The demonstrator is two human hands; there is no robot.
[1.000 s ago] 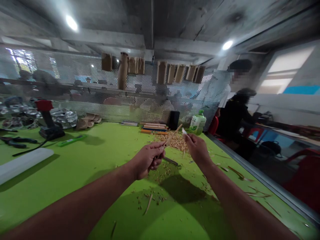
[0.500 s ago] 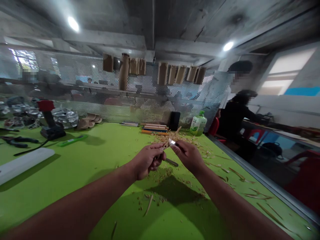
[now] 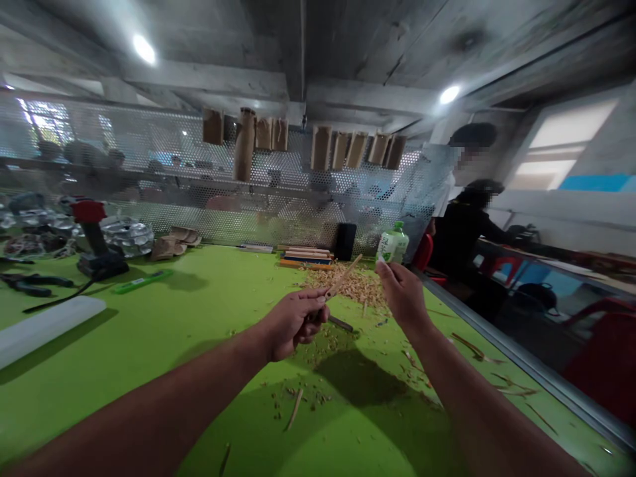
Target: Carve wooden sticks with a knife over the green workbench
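Observation:
My left hand (image 3: 301,321) is closed around a thin bamboo strip (image 3: 342,276), which points up and away to the right. Small dark holes show on the strip near my thumb. A flat dark bar (image 3: 340,324) appears just beyond my left fingers; whether it lies on the table or is in the hand I cannot tell. My right hand (image 3: 405,295) is pinched shut, apart from the strip, in front of the green bottle (image 3: 395,244). Something small and whitish peeks out at its fingertips, too small to name. Wood shavings (image 3: 358,285) lie heaped behind the hands.
On the green table (image 3: 163,331) at left are a cordless drill (image 3: 97,238), pliers (image 3: 34,283), a green utility knife (image 3: 144,281) and a white block (image 3: 50,328). Stacked strips (image 3: 307,256) and a black phone (image 3: 346,241) stand at the back. A person (image 3: 467,225) sits at right.
My right hand has moved away from the bamboo strip, to the right and slightly up. My left hand stays in place, still gripping the strip, whose far part now shows clearly.

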